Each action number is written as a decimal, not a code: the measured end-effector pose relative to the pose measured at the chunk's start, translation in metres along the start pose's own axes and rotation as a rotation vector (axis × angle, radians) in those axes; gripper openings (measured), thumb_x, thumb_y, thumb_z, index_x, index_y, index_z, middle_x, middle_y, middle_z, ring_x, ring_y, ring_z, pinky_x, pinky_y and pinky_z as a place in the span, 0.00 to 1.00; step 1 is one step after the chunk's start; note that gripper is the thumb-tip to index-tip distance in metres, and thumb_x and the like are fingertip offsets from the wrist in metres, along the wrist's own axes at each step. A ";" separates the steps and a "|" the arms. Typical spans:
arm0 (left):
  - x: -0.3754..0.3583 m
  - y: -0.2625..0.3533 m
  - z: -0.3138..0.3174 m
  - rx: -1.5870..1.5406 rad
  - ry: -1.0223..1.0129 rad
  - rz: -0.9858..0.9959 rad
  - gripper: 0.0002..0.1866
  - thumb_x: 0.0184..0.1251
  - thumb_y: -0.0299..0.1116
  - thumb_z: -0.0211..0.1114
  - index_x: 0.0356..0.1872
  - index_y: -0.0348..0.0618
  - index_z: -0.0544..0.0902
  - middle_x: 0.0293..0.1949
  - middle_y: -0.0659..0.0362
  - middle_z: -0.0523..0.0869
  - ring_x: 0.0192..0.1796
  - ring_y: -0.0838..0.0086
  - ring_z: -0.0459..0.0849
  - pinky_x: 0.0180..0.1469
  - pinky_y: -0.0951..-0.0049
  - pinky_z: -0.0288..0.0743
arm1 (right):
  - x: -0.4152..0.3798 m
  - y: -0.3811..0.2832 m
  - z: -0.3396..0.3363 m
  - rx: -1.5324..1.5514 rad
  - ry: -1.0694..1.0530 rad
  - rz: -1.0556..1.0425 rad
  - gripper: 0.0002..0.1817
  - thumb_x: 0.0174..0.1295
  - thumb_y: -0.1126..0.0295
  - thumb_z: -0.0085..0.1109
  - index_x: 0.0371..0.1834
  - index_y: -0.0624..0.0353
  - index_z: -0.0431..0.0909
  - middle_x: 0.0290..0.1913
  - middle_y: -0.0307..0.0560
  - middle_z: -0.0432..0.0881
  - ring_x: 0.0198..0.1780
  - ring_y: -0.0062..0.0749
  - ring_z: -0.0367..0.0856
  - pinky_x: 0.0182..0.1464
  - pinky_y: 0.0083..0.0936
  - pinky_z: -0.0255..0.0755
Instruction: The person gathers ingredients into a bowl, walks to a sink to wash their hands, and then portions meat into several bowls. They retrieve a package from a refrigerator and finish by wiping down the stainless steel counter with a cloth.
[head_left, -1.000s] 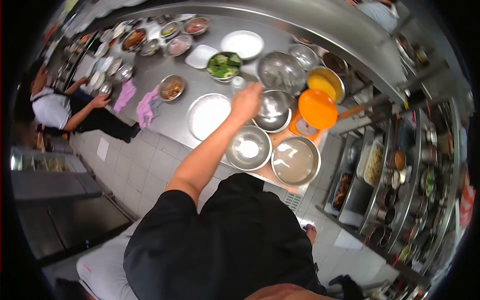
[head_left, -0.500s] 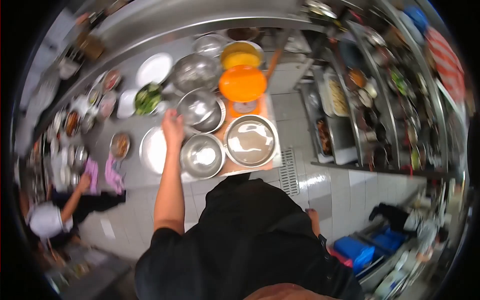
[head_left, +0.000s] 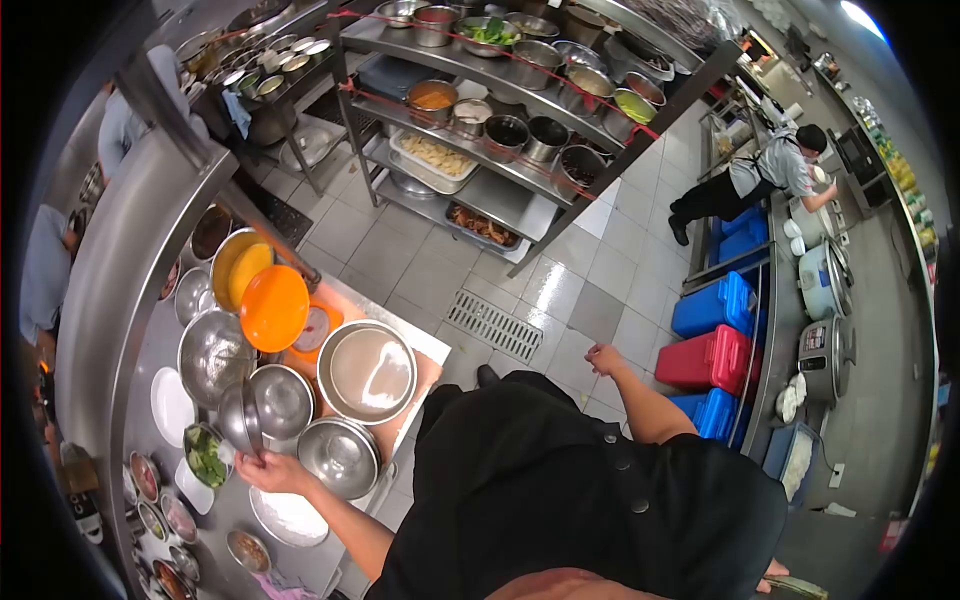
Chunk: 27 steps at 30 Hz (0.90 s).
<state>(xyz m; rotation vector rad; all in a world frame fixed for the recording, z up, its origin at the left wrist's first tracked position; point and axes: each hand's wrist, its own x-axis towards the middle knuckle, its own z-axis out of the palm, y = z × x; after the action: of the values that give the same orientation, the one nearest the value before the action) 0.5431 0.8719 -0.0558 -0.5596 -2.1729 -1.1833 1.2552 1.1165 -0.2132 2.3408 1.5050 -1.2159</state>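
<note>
My left hand [head_left: 272, 472] grips the rim of a steel mixing bowl [head_left: 238, 418], which is tilted on its side above the counter. Right beside it are another steel bowl [head_left: 281, 400] and a larger steel bowl [head_left: 216, 356]. Nearer to me stand a stack of steel bowls [head_left: 340, 458] and a wide round pan [head_left: 367, 371] with pale liquid. White powder fills a dish [head_left: 290, 515] just below my left wrist. My right hand [head_left: 603, 360] hangs over the floor with loosely bent fingers, holding nothing.
An orange basin [head_left: 274, 308] leans by a pot of yellow liquid [head_left: 241, 265]. A bowl of green leaves [head_left: 206, 457] sits left. Ahead stands a steel rack [head_left: 480, 190] with food pans. A co-worker [head_left: 770, 180] stands at the right counter, near lidded bins [head_left: 707, 360].
My view has swung to the right, bringing the rack and right counter closer to the middle. The bowl in my left hand is now tipped on its side. My right hand has come into fuller view.
</note>
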 end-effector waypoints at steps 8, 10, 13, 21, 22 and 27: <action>-0.022 -0.007 0.018 -0.137 -0.022 -0.697 0.10 0.71 0.27 0.63 0.42 0.32 0.73 0.31 0.50 0.81 0.26 0.66 0.81 0.29 0.68 0.80 | 0.108 0.003 -0.088 0.157 0.054 -0.056 0.17 0.65 0.61 0.64 0.51 0.60 0.82 0.35 0.46 0.87 0.28 0.33 0.88 0.23 0.30 0.78; -0.030 0.003 0.020 -0.382 -0.006 -0.892 0.12 0.71 0.28 0.63 0.45 0.31 0.72 0.34 0.49 0.82 0.27 0.67 0.82 0.30 0.71 0.81 | 0.145 -0.006 -0.115 0.205 0.057 -0.082 0.17 0.66 0.62 0.64 0.52 0.60 0.81 0.35 0.45 0.86 0.29 0.32 0.88 0.23 0.29 0.77; -0.042 0.064 0.019 -0.503 0.031 -1.036 0.13 0.69 0.27 0.64 0.47 0.30 0.71 0.37 0.48 0.82 0.29 0.66 0.83 0.31 0.73 0.81 | 0.194 -0.016 -0.153 0.252 0.025 -0.131 0.17 0.66 0.62 0.64 0.53 0.60 0.81 0.37 0.44 0.85 0.30 0.31 0.87 0.23 0.28 0.75; -0.132 0.209 0.057 -0.723 -0.088 -1.056 0.10 0.67 0.25 0.63 0.46 0.36 0.74 0.38 0.52 0.85 0.31 0.69 0.85 0.31 0.78 0.83 | 0.282 -0.039 -0.253 0.614 0.013 -0.274 0.16 0.64 0.65 0.66 0.50 0.63 0.83 0.38 0.47 0.87 0.31 0.32 0.89 0.30 0.26 0.78; -0.145 0.234 0.062 -0.720 -0.079 -1.056 0.10 0.67 0.25 0.63 0.46 0.36 0.74 0.38 0.52 0.85 0.31 0.69 0.85 0.31 0.78 0.83 | 0.289 -0.044 -0.270 0.610 0.006 -0.278 0.16 0.64 0.65 0.66 0.50 0.63 0.83 0.38 0.47 0.87 0.31 0.32 0.89 0.30 0.26 0.78; -0.193 0.332 0.092 -0.699 -0.284 -1.097 0.17 0.66 0.27 0.64 0.56 0.44 0.77 0.41 0.58 0.86 0.33 0.71 0.84 0.32 0.75 0.80 | 0.320 -0.103 -0.377 0.859 0.225 -0.601 0.10 0.69 0.71 0.60 0.49 0.64 0.82 0.36 0.44 0.86 0.30 0.27 0.85 0.29 0.22 0.75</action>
<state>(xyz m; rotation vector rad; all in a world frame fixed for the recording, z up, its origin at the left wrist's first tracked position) 0.8596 1.1060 -0.0251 0.3368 -2.2780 -2.6093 1.4457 1.5779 -0.1399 2.6306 2.1950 -2.1549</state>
